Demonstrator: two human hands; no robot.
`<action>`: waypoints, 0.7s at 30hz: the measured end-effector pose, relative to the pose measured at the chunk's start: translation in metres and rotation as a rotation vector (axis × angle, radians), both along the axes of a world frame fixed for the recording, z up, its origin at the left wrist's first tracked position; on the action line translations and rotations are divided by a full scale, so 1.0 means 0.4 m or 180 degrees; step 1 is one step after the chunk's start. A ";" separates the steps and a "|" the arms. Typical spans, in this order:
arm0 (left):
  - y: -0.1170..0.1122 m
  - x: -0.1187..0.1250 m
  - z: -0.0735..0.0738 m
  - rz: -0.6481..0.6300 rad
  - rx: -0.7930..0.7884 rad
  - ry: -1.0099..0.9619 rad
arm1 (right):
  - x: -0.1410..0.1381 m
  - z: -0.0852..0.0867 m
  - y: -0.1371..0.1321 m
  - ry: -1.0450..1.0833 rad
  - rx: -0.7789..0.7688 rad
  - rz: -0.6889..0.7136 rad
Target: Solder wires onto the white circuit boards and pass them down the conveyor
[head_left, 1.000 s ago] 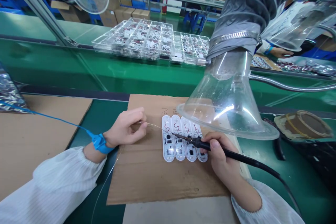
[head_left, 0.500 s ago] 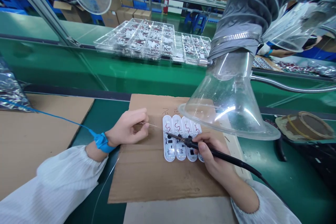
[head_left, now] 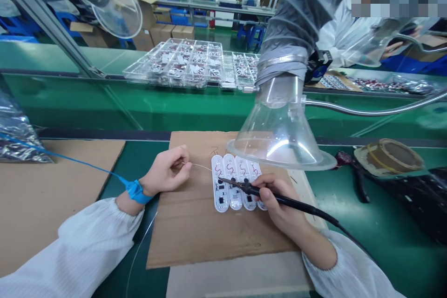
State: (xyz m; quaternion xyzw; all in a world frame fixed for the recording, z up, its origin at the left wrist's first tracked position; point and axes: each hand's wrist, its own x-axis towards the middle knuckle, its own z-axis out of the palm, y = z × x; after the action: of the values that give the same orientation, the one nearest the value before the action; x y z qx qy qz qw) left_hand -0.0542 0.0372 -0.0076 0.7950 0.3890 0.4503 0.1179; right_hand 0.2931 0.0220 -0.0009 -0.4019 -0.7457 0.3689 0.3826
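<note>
Several white oval-ended circuit boards point(head_left: 220, 198) with short red wires lie side by side on a brown cardboard sheet point(head_left: 195, 228). My right hand point(head_left: 279, 195) grips a black soldering iron point(head_left: 256, 191) like a pen, its tip at the upper middle of the leftmost board. Left of the boards, my left hand point(head_left: 171, 167) pinches a thin solder wire point(head_left: 200, 165) between thumb and fingers. The wire's free end reaches toward the leftmost board, and its tail hangs down below my wrist. A blue wrist strap point(head_left: 135, 191) circles my left wrist.
A clear fume hood point(head_left: 279, 135) hangs just above and behind my right hand. Clear compartment trays point(head_left: 188, 63) of small parts stand on the far ledge. A round container point(head_left: 391, 158) and black plastic point(head_left: 415, 200) lie at right; a silvery bag point(head_left: 21, 125) at left.
The view has shifted slightly, so the hood appears further left. The iron's tip stays at the leftmost board, and the solder end now sits a little higher, apart from the tip.
</note>
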 end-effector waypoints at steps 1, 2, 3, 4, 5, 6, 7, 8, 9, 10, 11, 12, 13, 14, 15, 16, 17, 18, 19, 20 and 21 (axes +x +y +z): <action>-0.002 0.001 0.000 0.0020 0.0004 -0.0045 | 0.013 0.000 -0.004 0.0165 -0.0060 -0.0041; -0.005 0.005 0.001 0.0035 0.0033 -0.0076 | 0.031 0.002 -0.009 0.0316 -0.0111 -0.0100; -0.010 0.012 0.005 0.0045 0.0063 -0.0076 | 0.052 0.004 -0.018 0.0427 -0.0136 -0.0182; -0.016 0.023 0.011 0.0042 0.0068 -0.0029 | 0.077 0.006 -0.030 0.0473 -0.0143 -0.0292; -0.023 0.038 0.019 0.0011 0.0051 0.0057 | 0.103 0.008 -0.046 0.0451 -0.0129 -0.0436; -0.031 0.058 0.028 -0.0042 0.0019 0.0164 | 0.130 0.008 -0.065 0.0366 -0.0094 -0.0617; -0.040 0.081 0.037 -0.0103 -0.0022 0.0270 | 0.156 0.006 -0.089 0.0248 -0.0029 -0.0825; -0.048 0.108 0.046 -0.0166 -0.0068 0.0349 | 0.178 0.001 -0.114 0.0135 0.0052 -0.1035; -0.055 0.137 0.054 -0.0228 -0.0106 0.0385 | 0.196 -0.005 -0.140 0.0068 0.0136 -0.1224; -0.061 0.166 0.058 -0.0283 -0.0125 0.0371 | 0.209 -0.012 -0.165 0.0085 0.0222 -0.1370; -0.065 0.194 0.060 -0.0334 -0.0125 0.0326 | 0.217 -0.020 -0.187 0.0186 0.0289 -0.1463; -0.068 0.220 0.059 -0.0383 -0.0121 0.0278 | 0.219 -0.027 -0.205 0.0340 0.0313 -0.1495; -0.070 0.243 0.056 -0.0435 -0.0111 0.0236 | 0.218 -0.034 -0.218 0.0523 0.0299 -0.1488; -0.071 0.262 0.051 -0.0481 -0.0098 0.0207 | 0.215 -0.039 -0.227 0.0701 0.0261 -0.1469; -0.072 0.276 0.044 -0.0509 -0.0096 0.0193 | 0.210 -0.043 -0.231 0.0844 0.0207 -0.1449; -0.072 0.286 0.037 -0.0518 -0.0108 0.0195 | 0.206 -0.045 -0.233 0.0942 0.0139 -0.1430; -0.073 0.291 0.031 -0.0512 -0.0132 0.0209 | 0.202 -0.046 -0.231 0.1008 0.0072 -0.1424; -0.073 0.294 0.025 -0.0507 -0.0155 0.0225 | 0.200 -0.047 -0.229 0.1047 0.0019 -0.1409; -0.074 0.293 0.021 -0.0513 -0.0173 0.0242 | 0.200 -0.048 -0.227 0.1062 -0.0023 -0.1382; -0.074 0.292 0.018 -0.0521 -0.0189 0.0260 | 0.201 -0.049 -0.225 0.1056 -0.0052 -0.1338; -0.074 0.290 0.016 -0.0533 -0.0191 0.0271 | 0.203 -0.050 -0.224 0.1031 -0.0069 -0.1288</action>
State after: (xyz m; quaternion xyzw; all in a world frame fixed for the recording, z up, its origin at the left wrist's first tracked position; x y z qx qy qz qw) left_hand 0.0617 0.0074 -0.0012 0.8392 0.3392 0.3929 0.1623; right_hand 0.3744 -0.0676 -0.0209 -0.4826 -0.5752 0.3523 0.5587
